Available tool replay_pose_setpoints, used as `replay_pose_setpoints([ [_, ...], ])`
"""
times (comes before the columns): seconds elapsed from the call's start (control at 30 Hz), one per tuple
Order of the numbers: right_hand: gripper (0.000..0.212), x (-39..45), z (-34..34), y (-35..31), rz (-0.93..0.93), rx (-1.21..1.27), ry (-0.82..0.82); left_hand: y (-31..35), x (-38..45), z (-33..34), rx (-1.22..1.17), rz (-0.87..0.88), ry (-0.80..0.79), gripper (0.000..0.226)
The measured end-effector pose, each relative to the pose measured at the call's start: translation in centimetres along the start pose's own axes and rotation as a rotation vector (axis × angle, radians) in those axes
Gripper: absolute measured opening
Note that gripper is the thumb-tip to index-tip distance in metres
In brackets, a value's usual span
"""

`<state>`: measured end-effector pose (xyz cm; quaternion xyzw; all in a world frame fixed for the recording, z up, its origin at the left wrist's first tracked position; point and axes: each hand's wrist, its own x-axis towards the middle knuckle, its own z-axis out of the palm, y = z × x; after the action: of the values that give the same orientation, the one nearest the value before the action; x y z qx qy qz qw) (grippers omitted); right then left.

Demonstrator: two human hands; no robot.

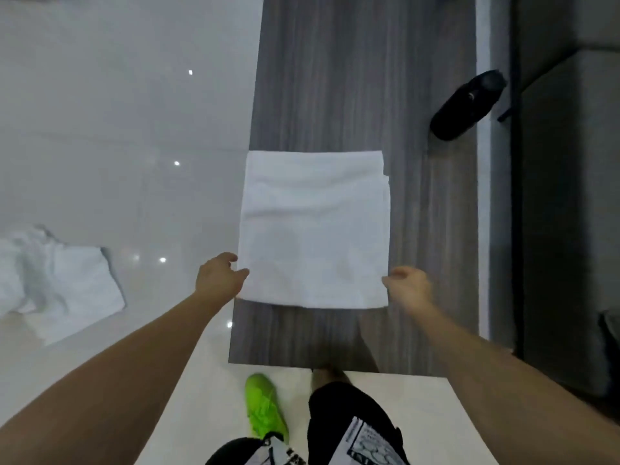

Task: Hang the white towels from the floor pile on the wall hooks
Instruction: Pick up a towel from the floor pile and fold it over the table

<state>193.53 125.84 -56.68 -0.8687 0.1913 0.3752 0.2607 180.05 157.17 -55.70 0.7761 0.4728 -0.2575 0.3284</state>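
At the bottom of the frame a bright green shoe (265, 406) stood on the pale floor (100, 129), with black shorts (349, 417) to its right. Above them, both forearms reached up toward the middle of the frame. The left hand (219, 275) pinched the lower left corner of a folded white towel (315, 229), thumb on top and fingers curled at the edge. The right hand (409, 285) gripped the lower right corner of the same towel, its fingers closed on the cloth, though blur hid the exact hold. The towel lay flat as a neat square on a dark wood-grain worktop (335, 78) that ran up the centre of the frame, its left edge about level with the worktop's left edge. At the left edge of the frame, well apart from the worktop, a crumpled pile of white towels (57, 283) lay on the glossy floor. Farther up, near the upper right, a black bottle-like object (468, 105) lay tilted on the worktop, close to its right edge.
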Motion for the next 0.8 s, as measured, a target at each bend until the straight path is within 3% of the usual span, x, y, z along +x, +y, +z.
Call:
replay_pose_setpoints([
  [0.2,0.041,2.2,5.2,5.5,0.103,-0.006,-0.085,-5.4,1.2,5.9,-0.045,-0.156,-0.095,0.073],
  [0.37,0.018,3.5,6.4,7.4,0.192,0.221,-0.065,-6.8,1.8,7.8,-0.319,-0.241,-0.098,0.04],
  [0.43,0.024,2.9,6.0,7.6,0.208,0.286,-0.058,-6.6,1.9,7.6,-0.411,-0.284,-0.135,0.027],
  [0.6,0.024,-0.9,4.2,6.0,0.202,0.49,-0.031,-5.2,-0.2,4.7,-0.566,-0.287,-0.095,0.024],
  [0.8,0.013,-8.6,-0.6,-0.8,0.002,0.611,0.054,-2.1,-4.7,-5.4,-0.714,-0.074,0.014,0.015],
])
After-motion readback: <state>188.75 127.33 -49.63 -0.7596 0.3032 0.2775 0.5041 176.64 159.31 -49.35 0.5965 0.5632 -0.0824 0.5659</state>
